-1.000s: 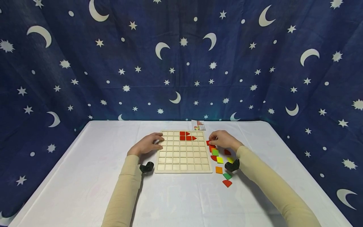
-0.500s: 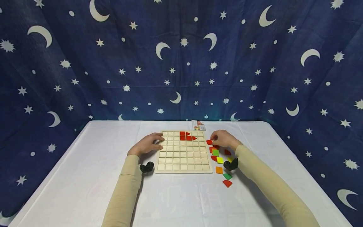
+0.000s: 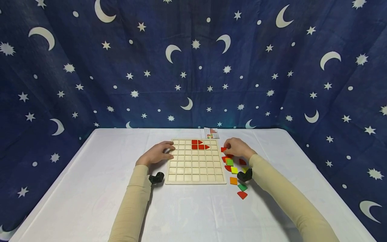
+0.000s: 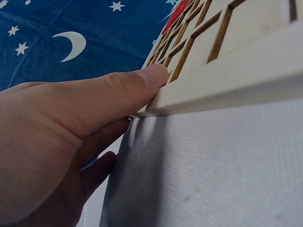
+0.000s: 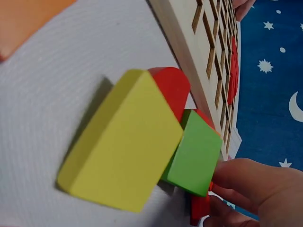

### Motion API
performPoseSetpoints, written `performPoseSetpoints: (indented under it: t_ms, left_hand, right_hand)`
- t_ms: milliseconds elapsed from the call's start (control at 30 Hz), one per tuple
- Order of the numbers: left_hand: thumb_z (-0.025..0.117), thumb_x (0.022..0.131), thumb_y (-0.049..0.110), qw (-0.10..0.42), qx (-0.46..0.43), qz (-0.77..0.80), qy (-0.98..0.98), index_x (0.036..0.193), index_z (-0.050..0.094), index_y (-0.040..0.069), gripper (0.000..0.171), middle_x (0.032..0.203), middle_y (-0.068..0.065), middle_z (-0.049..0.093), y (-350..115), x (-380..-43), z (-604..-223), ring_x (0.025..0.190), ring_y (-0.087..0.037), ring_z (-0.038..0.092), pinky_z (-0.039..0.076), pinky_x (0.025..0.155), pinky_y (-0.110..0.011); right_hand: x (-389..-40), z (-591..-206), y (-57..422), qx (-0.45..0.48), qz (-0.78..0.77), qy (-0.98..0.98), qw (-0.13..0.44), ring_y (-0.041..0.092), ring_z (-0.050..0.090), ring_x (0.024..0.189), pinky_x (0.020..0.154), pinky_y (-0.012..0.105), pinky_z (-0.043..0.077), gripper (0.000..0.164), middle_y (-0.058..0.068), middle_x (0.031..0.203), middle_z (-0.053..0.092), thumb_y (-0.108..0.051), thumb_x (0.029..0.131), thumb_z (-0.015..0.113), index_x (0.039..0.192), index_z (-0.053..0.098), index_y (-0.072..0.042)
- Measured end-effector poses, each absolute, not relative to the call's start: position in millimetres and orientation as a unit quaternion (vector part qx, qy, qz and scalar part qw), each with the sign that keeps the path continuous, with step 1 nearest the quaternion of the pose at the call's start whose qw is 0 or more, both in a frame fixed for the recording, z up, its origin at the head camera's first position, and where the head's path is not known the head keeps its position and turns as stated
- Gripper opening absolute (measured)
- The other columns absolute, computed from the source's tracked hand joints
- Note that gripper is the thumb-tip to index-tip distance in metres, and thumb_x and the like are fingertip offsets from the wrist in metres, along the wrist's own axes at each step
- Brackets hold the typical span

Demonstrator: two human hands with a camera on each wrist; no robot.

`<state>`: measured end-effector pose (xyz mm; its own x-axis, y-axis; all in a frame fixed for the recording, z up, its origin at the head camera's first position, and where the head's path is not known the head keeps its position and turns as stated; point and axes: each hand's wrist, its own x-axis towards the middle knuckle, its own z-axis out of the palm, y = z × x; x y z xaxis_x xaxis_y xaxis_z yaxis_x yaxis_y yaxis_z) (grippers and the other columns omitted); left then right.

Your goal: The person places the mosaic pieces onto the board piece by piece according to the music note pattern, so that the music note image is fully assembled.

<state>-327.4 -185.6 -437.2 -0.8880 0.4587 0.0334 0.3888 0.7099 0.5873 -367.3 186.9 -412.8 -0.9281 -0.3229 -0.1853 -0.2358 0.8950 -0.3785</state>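
Observation:
A wooden grid board [image 3: 181,169] lies mid-table, with several red tiles [image 3: 201,147] set in cells of its far rows. My left hand [image 3: 155,154] rests at the board's left side, its thumb on the edge in the left wrist view and the other fingers spread farther along. Off the board's right side, my right hand [image 3: 239,148] pinches a red tile [image 3: 223,149] at its fingertips. Part of that tile is hidden by the fingers. In the right wrist view, a green tile [image 5: 196,156] and a yellow tile [image 5: 125,142] stand in front of the right fingers.
Loose tiles run down the board's right side, among them an orange square [image 3: 233,180], a dark green piece [image 3: 242,187] and a red rounded piece [image 3: 242,195]. A printed pattern card [image 3: 211,133] lies beyond the board. Starry cloth [image 3: 193,67] hangs behind the white table.
The red tile at my right fingertips has turned and shifted slightly away from me. My right hand has moved only a little; the left hand and the board stay in place.

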Motion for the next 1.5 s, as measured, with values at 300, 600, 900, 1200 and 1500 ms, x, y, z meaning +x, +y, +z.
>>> performPoseSetpoints:
  t_ms: [300,600,900,1200,1500]
  left_hand:
    - [0.072,0.09,0.019,0.061,0.223,0.308,0.923,0.128,0.062,0.0,0.044,0.149,-0.019,0.041,-185.8,-328.5,-438.1,0.141,-0.037,0.033,0.028,0.115,-0.05]
    - [0.072,0.089,0.019,0.059,0.226,0.305,0.923,0.128,0.062,0.0,0.044,0.149,-0.02,0.042,-185.1,-327.9,-437.2,0.14,-0.038,0.033,0.028,0.115,-0.05]
    - [0.072,0.09,0.019,0.057,0.233,0.304,0.922,0.127,0.062,0.0,0.043,0.148,-0.02,0.042,-186.1,-328.4,-437.7,0.14,-0.038,0.034,0.029,0.115,-0.05]
    - [0.072,0.089,0.019,0.055,0.234,0.306,0.921,0.127,0.062,0.0,0.043,0.148,-0.019,0.042,-186.6,-328.1,-437.7,0.139,-0.038,0.034,0.029,0.115,-0.05]
    - [0.072,0.089,0.02,0.056,0.227,0.308,0.922,0.127,0.063,0.001,0.043,0.148,-0.018,0.042,-186.1,-328.0,-438.8,0.14,-0.037,0.034,0.029,0.115,-0.05]
  right_hand:
    - [-368.8,-416.0,186.8,-0.141,-0.201,0.962,0.116,0.026,0.054,0.093,0.096,0.042,0.05,0.03,0.01,0.104,0.066,-0.017,0.089,0.071,0.115,0.067,-0.003]
    - [-372.5,-423.4,190.2,-0.159,-0.205,0.961,0.095,0.024,0.056,0.093,0.095,0.042,0.05,0.027,0.008,0.103,0.067,-0.019,0.09,0.072,0.112,0.069,-0.004]
    - [-371.4,-419.1,188.0,-0.164,-0.205,0.963,0.066,0.025,0.056,0.093,0.093,0.043,0.051,0.03,0.011,0.105,0.066,-0.021,0.092,0.069,0.114,0.066,-0.002]
    - [-370.3,-412.7,164.8,-0.232,-0.203,0.95,0.044,0.023,0.06,0.093,0.09,0.043,0.052,0.027,0.007,0.102,0.068,-0.023,0.092,0.07,0.112,0.07,-0.005]
    - [-360.0,-412.3,129.4,-0.315,-0.2,0.927,0.034,0.021,0.065,0.094,0.088,0.04,0.054,0.025,0.005,0.105,0.071,-0.02,0.092,0.07,0.112,0.072,-0.006]
